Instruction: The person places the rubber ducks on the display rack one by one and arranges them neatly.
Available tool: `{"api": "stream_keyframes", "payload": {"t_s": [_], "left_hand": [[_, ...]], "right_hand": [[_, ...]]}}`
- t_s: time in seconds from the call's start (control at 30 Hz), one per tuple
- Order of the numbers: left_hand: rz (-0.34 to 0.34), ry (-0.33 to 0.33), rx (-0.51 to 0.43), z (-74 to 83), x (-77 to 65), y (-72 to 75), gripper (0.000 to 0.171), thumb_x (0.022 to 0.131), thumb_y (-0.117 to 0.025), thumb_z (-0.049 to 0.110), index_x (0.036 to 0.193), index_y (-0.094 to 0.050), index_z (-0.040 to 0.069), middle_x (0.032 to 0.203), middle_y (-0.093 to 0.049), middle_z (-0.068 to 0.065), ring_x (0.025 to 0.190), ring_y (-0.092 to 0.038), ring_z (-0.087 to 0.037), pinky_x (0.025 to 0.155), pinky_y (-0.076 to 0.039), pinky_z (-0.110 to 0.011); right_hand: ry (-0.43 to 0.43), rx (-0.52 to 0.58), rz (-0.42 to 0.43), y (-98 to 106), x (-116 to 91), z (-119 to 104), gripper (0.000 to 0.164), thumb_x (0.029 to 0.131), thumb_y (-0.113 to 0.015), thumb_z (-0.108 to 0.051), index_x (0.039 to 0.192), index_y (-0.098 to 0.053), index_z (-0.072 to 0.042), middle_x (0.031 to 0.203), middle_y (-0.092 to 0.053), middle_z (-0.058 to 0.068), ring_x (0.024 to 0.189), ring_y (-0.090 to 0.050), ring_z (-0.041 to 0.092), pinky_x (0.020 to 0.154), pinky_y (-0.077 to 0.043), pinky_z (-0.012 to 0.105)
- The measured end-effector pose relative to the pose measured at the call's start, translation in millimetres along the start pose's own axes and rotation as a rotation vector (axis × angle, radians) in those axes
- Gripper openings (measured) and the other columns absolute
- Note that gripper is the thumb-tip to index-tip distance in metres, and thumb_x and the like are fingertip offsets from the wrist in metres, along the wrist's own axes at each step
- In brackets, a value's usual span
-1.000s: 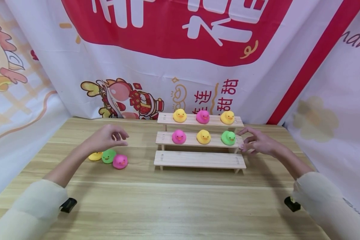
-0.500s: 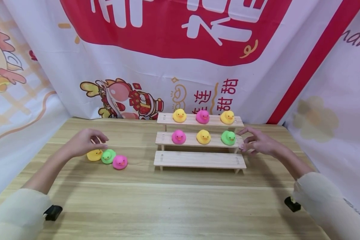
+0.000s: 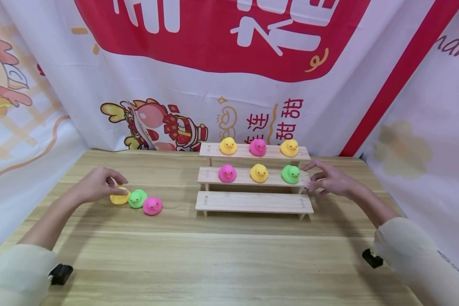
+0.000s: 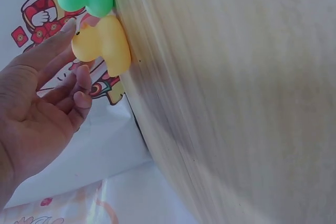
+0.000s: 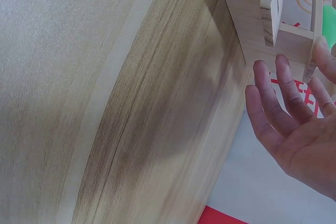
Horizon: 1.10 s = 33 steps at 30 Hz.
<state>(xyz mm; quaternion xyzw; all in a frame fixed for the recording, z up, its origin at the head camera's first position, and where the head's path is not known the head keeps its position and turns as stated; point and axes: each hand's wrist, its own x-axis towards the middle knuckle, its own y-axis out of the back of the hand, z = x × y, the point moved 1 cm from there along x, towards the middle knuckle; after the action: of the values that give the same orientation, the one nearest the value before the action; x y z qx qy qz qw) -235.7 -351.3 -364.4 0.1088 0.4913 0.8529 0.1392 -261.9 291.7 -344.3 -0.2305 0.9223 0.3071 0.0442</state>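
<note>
In the head view, my left hand is over the yellow rubber duck, thumb in front of it and fingers behind. The left wrist view has the thumb close to this duck's head; the duck sits on the table. A green duck and a pink duck stand beside it. My right hand is at the right end of the middle shelf, with thumb and forefinger at its edge. That shelf bears a pink duck, a yellow duck and a green duck.
The top shelf carries two yellow ducks and a pink one between them. In front, the lowest shelf holds no ducks. A printed cloth hangs behind the wooden table.
My left hand has moved left and down, from above the green and pink ducks to the yellow duck. My right hand has stayed at the shelf's end.
</note>
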Motion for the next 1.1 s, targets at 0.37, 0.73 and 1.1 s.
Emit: {"api": "stream_keyframes", "payload": {"t_s": [0.37, 0.73, 1.1], "left_hand": [[-0.075, 0.022, -0.025, -0.8, -1.4, 1.7, 0.023, 0.087, -0.084, 0.014, 0.097, -0.076, -0.005, 0.09, -0.076, -0.007, 0.073, -0.065, -0.014, 0.061, -0.054, -0.026], [-0.059, 0.047, -0.055, 4.6, 0.5, 7.6, 0.024, 0.087, -0.083, 0.01, 0.103, -0.075, -0.007, 0.094, -0.076, -0.009, 0.071, -0.067, -0.014, 0.059, -0.055, -0.027], [-0.01, 0.059, -0.108, 20.5, 5.4, 16.2, 0.03, 0.089, -0.08, 0.006, 0.114, -0.072, -0.008, 0.104, -0.075, -0.018, 0.077, -0.072, -0.019, 0.062, -0.059, -0.033]], "right_hand": [[-0.01, -0.007, 0.0, 1, 0, 0, 0.056, 0.097, -0.071, -0.01, 0.143, -0.04, 0.0, 0.102, -0.065, 0.021, 0.1, -0.067, 0.034, 0.082, -0.061, 0.055], [-0.01, -0.012, -0.005, 1, 1, 1, 0.057, 0.097, -0.071, -0.011, 0.143, -0.04, 0.0, 0.104, -0.067, 0.022, 0.1, -0.067, 0.033, 0.082, -0.061, 0.054], [-0.007, -0.014, -0.002, 1, 1, 1, 0.057, 0.097, -0.071, -0.011, 0.143, -0.04, 0.0, 0.1, -0.067, 0.019, 0.098, -0.067, 0.032, 0.081, -0.062, 0.053]]}}
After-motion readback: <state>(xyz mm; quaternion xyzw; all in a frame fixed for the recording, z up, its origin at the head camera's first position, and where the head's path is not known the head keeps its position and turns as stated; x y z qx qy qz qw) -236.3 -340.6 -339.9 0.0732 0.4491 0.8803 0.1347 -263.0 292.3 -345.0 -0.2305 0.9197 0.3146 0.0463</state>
